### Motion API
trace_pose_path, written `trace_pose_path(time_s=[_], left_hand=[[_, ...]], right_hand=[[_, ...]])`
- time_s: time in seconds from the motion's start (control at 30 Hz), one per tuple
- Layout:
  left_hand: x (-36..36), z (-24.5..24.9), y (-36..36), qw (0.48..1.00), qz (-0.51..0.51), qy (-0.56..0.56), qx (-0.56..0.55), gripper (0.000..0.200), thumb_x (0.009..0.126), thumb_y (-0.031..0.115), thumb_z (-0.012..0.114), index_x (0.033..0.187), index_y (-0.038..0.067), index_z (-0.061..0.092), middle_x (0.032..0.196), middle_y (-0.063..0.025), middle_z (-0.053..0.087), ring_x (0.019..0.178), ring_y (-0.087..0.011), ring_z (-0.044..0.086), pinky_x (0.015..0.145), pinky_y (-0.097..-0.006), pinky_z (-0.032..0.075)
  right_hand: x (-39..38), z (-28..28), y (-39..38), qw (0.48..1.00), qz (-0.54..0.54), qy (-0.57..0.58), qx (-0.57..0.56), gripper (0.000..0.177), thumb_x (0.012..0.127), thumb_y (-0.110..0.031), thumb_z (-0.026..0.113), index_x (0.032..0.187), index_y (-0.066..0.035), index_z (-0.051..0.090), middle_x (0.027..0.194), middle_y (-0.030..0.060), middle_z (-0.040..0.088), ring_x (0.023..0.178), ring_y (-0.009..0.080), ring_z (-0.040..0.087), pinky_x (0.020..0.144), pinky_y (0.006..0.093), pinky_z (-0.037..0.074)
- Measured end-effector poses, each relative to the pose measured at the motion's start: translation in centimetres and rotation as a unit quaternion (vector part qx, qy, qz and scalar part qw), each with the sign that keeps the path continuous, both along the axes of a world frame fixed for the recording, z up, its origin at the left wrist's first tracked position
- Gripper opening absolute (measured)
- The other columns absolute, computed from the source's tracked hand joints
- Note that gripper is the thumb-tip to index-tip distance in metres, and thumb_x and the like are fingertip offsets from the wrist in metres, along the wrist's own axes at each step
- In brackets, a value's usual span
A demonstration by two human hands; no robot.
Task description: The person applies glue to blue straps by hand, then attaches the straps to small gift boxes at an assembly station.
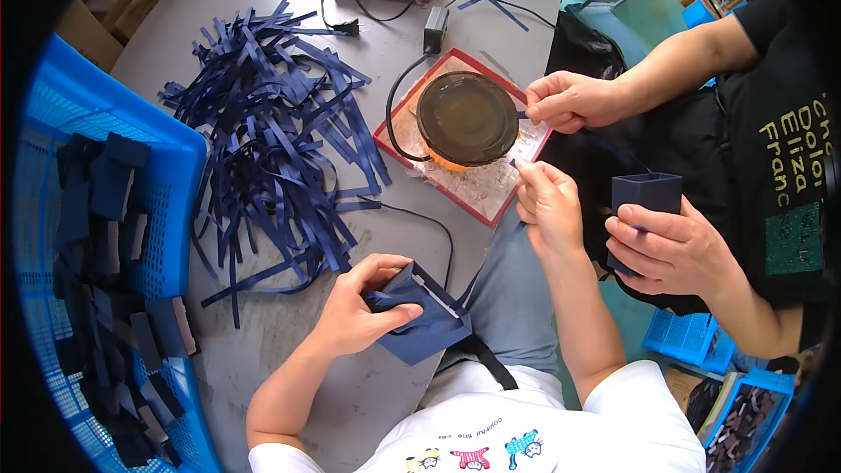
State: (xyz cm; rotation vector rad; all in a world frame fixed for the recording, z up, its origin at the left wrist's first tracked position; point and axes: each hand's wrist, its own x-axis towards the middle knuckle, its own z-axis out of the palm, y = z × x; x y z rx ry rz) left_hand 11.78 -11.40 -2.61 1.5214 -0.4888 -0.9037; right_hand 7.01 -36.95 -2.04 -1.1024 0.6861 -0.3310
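My left hand (366,305) is wrapped round a dark navy box (422,339), which is tilted over the table edge near my lap. A pale strip runs along one edge of that box. My right hand (550,203) is pinched on a narrow navy ribbon (514,163), whose tip points at the round pan. Brownish contents fill this dark pan (468,118), just beyond my right fingertips. Part of the ribbon hangs below my right hand, and its path to the box is partly hidden.
A red-edged tray (477,208) lies under the pan, with a cord beside it. Loose navy ribbons (263,140) cover the table's middle. At left, a blue crate (166,184) holds several boxes. A co-worker's hands (574,103) hold a ribbon and a navy box (646,191) on the right.
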Motion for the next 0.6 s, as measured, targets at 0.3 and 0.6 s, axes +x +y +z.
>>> trace_pose_path(time_s=[0.3,0.6], left_hand=[[-0.3,1.8,1.2,0.995,-0.036,0.061,-0.074,0.052,0.067,0.005,0.073,0.113,0.000,0.050,0.094,-0.0091,0.062,0.088,-0.0127,0.058,0.080,-0.0252,0.043],[-1.2,3.6,2.0,0.993,-0.081,-0.037,-0.080,0.058,0.061,0.007,0.078,0.112,-0.003,0.052,0.097,-0.0111,0.062,0.087,-0.0138,0.060,0.080,-0.0253,0.045]], right_hand=[[-3.0,4.5,3.0,0.939,0.342,-0.021,-0.023,0.020,0.082,-0.010,0.062,0.064,-0.003,0.055,0.055,-0.0051,0.046,0.048,0.0008,0.036,0.043,0.0184,0.024],[-3.0,7.2,6.2,0.836,0.484,-0.030,-0.258,0.024,0.077,-0.016,0.061,0.061,0.001,0.057,0.048,0.0062,0.050,0.042,0.0091,0.039,0.041,0.0248,0.031]])
